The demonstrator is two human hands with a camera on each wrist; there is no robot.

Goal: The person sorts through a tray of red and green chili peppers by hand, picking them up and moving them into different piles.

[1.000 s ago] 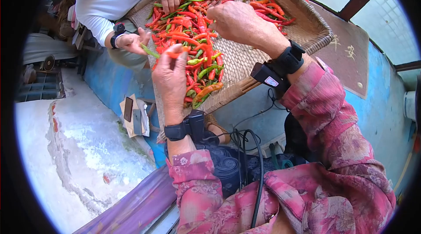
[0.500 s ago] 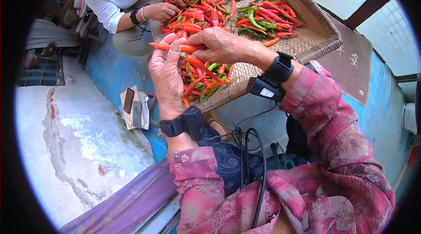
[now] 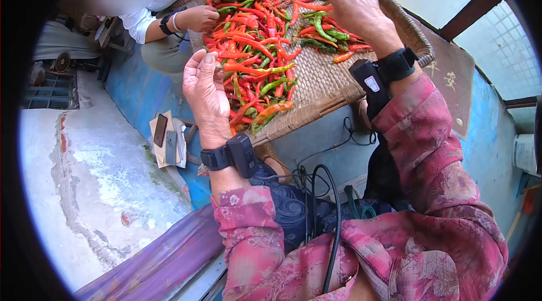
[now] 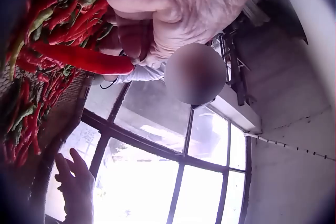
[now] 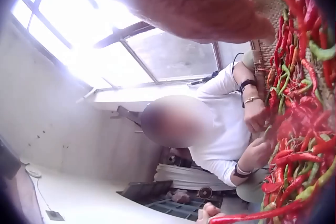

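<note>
My left hand [image 3: 206, 98], palm up over the near left edge of the woven tray [image 3: 319, 84], pinches a red pepper [image 4: 84, 58] between thumb and fingers. In the right wrist view that left hand [image 5: 208, 213] shows low, the pepper [image 5: 247, 217] stretching right from it. My right hand [image 3: 361, 16] hangs above the tray's right part, by a red pepper [image 3: 312, 6]; in the left wrist view this hand [image 4: 76, 190] has its fingers apart, with nothing visible between them. A large heap of red and green peppers [image 3: 262, 44] lies beneath and between the hands.
Another person's hands [image 3: 197, 18] are at the tray's left side, touching the heap. A smaller group of peppers [image 3: 327, 33] lies to the right. Black cables [image 3: 337, 205] hang near my lap; a phone [image 3: 160, 130] lies on papers at the left.
My right hand has left the pepper near my left hand and moved right, over the smaller group. The other person's two hands have shifted slightly left.
</note>
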